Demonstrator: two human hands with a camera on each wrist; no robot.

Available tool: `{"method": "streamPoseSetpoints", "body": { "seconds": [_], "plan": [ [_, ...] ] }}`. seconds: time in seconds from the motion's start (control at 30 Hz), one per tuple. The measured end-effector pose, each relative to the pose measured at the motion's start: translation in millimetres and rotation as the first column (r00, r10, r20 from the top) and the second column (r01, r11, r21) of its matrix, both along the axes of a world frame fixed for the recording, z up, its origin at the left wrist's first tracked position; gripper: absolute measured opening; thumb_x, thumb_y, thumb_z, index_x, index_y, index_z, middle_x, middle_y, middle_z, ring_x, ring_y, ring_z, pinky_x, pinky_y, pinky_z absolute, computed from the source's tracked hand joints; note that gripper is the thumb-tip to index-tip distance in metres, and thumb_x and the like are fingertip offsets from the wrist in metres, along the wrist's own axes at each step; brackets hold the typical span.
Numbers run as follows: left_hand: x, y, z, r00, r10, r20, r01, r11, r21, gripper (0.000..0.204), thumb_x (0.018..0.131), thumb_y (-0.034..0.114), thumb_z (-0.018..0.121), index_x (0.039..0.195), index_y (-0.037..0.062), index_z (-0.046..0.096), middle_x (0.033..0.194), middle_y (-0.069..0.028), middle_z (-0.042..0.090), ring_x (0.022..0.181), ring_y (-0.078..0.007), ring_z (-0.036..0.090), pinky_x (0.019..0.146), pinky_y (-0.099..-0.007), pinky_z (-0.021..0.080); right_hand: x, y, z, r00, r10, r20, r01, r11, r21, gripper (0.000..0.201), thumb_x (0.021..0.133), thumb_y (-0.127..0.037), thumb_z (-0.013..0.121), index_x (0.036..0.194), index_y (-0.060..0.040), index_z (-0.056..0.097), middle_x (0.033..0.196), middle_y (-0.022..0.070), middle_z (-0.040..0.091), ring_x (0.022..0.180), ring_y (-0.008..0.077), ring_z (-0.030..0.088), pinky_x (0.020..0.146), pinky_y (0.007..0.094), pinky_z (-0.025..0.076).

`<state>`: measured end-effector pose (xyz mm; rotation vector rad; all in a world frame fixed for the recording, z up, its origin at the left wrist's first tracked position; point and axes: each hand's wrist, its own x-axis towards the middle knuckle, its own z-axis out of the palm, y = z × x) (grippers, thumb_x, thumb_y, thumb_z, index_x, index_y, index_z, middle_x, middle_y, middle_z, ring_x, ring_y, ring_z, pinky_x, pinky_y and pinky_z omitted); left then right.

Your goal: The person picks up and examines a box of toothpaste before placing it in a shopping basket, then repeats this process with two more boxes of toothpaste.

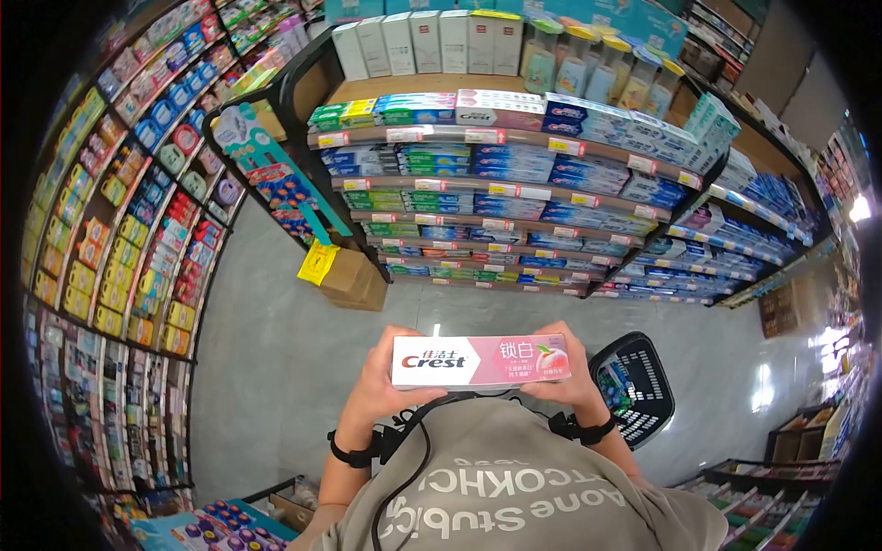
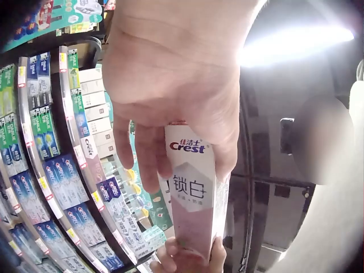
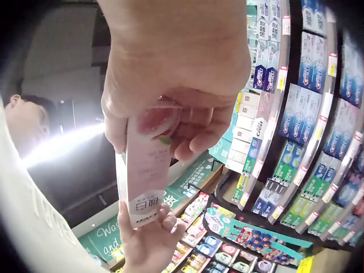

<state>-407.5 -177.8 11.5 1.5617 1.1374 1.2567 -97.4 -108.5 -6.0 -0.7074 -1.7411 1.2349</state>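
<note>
The left hand (image 1: 386, 372) and the right hand (image 1: 562, 367) each grip one end of a pink and white toothpaste box (image 1: 480, 361), thumbs and fingers clamped on it, holding it level in front of the grey shirt (image 1: 514, 468); a black basket (image 1: 663, 390) with packs inside sits on the floor (image 1: 266, 367) beside the right arm, and shelves (image 1: 496, 188) of toothpaste stand beyond

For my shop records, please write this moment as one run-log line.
left hand: grips one end | right hand: grips other end | object: pink-and-white Crest toothpaste box | nearby: black shopping basket
</note>
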Motion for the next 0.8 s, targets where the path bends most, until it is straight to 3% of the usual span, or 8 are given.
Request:
{"method": "streamPoseSetpoints", "body": {
  "seconds": [0.13,0.23,0.43,0.63,0.8],
  "plan": [
    [-14,-25,0,0.990,0.138,-0.010,-0.138,0.990,-0.011,0.069,0.065,0.016,0.098,0.117,0.0043,0.054,0.103,-0.0067,0.071,0.097,-0.0140,0.069,0.084,-0.0308,0.055,-23,15,2,0.990,0.124,0.074,-0.130,0.988,0.081,0.062,0.068,-0.021,0.096,0.113,-0.0019,0.059,0.099,0.0088,0.074,0.091,0.0144,0.072,0.079,0.0295,0.055],
    [-22,-49,-11,0.963,0.267,0.044,-0.266,0.964,-0.024,0.070,0.064,0.017,0.099,0.116,0.0042,0.054,0.103,-0.0059,0.068,0.097,-0.0144,0.067,0.084,-0.0307,0.053,-45,23,6,0.965,0.252,0.075,-0.254,0.967,0.017,0.062,0.068,-0.022,0.097,0.112,-0.0024,0.058,0.099,0.0087,0.074,0.091,0.0149,0.072,0.080,0.0297,0.055],
    [-28,-87,-25,0.892,0.448,0.057,-0.448,0.894,-0.016,0.073,0.060,0.020,0.100,0.115,0.0039,0.055,0.102,-0.0059,0.066,0.095,-0.0144,0.066,0.083,-0.0308,0.053,-78,33,15,0.910,0.397,0.122,-0.408,0.910,0.080,0.061,0.068,-0.022,0.097,0.112,-0.0032,0.058,0.097,0.0090,0.074,0.090,0.0173,0.073,0.080,0.0302,0.055],
    [-30,-100,-38,0.849,0.515,0.121,-0.515,0.857,-0.033,0.075,0.058,0.022,0.101,0.114,0.0029,0.055,0.102,-0.0067,0.066,0.094,-0.0146,0.066,0.081,-0.0307,0.054,-93,34,15,0.880,0.453,0.142,-0.467,0.880,0.087,0.061,0.067,-0.025,0.097,0.111,-0.0036,0.060,0.096,0.0091,0.074,0.087,0.0199,0.074,0.078,0.0305,0.055],
    [-39,-87,-33,0.868,0.492,0.066,-0.494,0.869,0.017,0.075,0.057,0.024,0.102,0.113,0.0036,0.055,0.101,-0.0066,0.067,0.092,-0.0147,0.067,0.080,-0.0306,0.055,-89,34,19,0.902,0.395,0.176,-0.421,0.896,0.145,0.062,0.067,-0.026,0.097,0.111,-0.0037,0.060,0.095,0.0091,0.074,0.088,0.0200,0.075,0.077,0.0304,0.055]
  ]
}}
